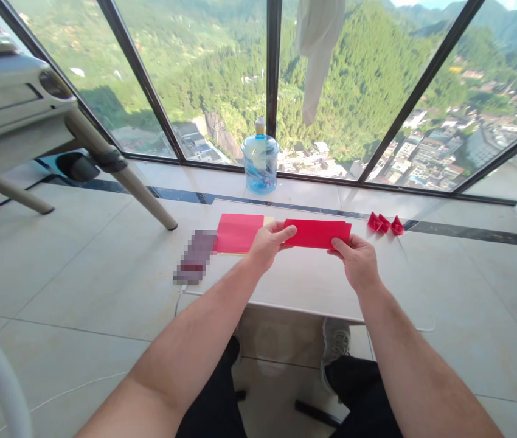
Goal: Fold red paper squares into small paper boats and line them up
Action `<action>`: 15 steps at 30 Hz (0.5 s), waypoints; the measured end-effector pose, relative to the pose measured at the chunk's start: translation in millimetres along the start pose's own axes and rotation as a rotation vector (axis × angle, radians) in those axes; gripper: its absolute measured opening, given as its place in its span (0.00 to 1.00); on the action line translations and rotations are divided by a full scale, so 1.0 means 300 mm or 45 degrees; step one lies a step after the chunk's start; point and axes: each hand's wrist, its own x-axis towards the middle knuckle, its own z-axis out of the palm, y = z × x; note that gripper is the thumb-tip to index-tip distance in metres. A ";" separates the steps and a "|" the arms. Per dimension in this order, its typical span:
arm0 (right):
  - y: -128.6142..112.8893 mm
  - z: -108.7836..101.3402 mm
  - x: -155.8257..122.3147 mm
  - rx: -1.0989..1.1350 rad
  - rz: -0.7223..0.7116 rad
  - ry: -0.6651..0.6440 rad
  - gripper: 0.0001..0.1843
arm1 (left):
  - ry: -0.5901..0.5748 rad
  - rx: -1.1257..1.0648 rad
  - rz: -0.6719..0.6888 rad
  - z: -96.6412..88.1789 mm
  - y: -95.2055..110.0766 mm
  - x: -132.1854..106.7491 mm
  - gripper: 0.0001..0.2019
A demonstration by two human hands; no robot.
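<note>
A folded sheet of red paper (315, 233) is held level above the low white table (304, 280). My left hand (267, 243) grips its left end, thumb on top. At the right end, my right hand (356, 255) pinches the lower corner between thumb and fingers. The paper's layers are slightly out of line at the right edge. Just left of my left hand lies a stack of flat red paper (240, 233), with a yellowish sheet (268, 220) showing at its edge. Several small folded red paper pieces (382, 223) stand at the table's far right.
A pixelated flat object (196, 255) with a white cable lies at the table's left edge. A blue water jug (260, 163) stands by the windows behind. Metal-legged furniture (121, 176) is at left, and a white curved bar (0, 377) at lower left.
</note>
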 end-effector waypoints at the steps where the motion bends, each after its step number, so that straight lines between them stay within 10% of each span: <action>1: 0.000 0.001 -0.001 -0.002 -0.001 -0.005 0.15 | 0.063 0.032 0.016 0.004 -0.006 0.000 0.25; 15: 0.006 0.004 -0.011 -0.054 0.007 -0.052 0.16 | 0.297 0.062 0.158 0.003 -0.038 0.029 0.14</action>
